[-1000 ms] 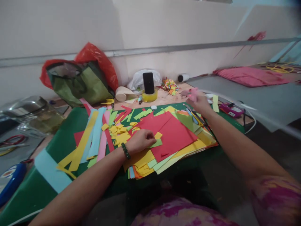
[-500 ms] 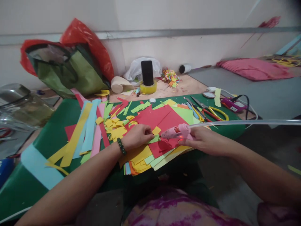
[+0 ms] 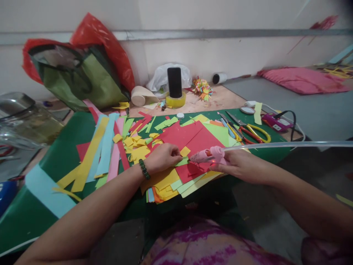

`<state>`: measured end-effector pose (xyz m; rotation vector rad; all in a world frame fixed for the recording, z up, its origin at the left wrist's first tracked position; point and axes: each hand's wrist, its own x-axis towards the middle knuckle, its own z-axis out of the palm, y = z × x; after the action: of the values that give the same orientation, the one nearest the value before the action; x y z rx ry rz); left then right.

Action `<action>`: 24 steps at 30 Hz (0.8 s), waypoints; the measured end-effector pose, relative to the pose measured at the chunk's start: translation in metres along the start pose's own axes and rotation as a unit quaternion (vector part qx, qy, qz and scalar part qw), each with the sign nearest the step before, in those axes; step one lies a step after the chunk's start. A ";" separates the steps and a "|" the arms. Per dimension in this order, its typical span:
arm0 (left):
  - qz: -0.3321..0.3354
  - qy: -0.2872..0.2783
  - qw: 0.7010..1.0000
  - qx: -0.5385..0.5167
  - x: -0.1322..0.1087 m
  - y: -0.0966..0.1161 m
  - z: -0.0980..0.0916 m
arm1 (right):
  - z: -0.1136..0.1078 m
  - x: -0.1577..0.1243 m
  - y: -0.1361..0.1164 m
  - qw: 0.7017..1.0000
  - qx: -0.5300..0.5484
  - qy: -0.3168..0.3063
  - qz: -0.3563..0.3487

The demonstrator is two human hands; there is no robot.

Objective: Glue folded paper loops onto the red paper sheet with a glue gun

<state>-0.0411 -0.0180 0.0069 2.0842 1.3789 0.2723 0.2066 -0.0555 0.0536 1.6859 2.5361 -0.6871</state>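
A pink hot glue gun [image 3: 205, 155] with a clear glue stick [image 3: 275, 144] running out of its back is gripped in my right hand [image 3: 241, 165]. Its tip meets the right end of a small green paper strip [image 3: 182, 162]. My left hand [image 3: 163, 159], wearing a dark green bead bracelet, pinches the strip's other end between thumb and fingers. Under both hands lies a red paper sheet [image 3: 190, 136] on a stack of coloured sheets. A small yellow paper piece [image 3: 185, 151] rests just beyond the strip.
Yellow folded paper pieces [image 3: 136, 145] and long paper strips [image 3: 103, 151] spread to the left. Scissors [image 3: 252, 130] lie at the right. Behind stand a phone [image 3: 174, 82] against a yellow tape roll [image 3: 175, 101] and a green bag [image 3: 82, 81]. A glass jar [image 3: 35, 125] stands far left.
The camera view has shifted slightly. Both hands, the glue gun and the green strip keep nearly the same positions, the tip still at the strip's end.
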 end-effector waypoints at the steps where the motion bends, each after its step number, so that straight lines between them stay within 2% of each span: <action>1: -0.001 -0.001 1.000 0.000 0.000 0.000 0.000 | 0.000 0.000 0.000 1.000 -0.006 -0.004 0.002; 11: -0.003 -0.002 1.000 -0.002 0.001 -0.001 0.001 | 0.003 0.005 0.002 0.999 -0.022 -0.002 0.032; 16: 0.002 -0.003 1.000 -0.003 0.001 -0.001 0.001 | -0.002 -0.002 -0.001 1.000 -0.016 -0.022 0.015; 21: 0.001 -0.002 1.000 0.008 0.000 0.000 0.000 | 0.001 0.004 0.000 1.000 -0.021 0.004 0.011; 24: 0.004 -0.004 1.000 0.003 0.000 0.000 0.000 | 0.002 0.005 0.001 0.999 -0.024 -0.002 0.024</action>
<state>-0.0411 -0.0180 0.0064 2.0944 1.3692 0.2624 0.2046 -0.0519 0.0501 1.7216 2.4796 -0.6203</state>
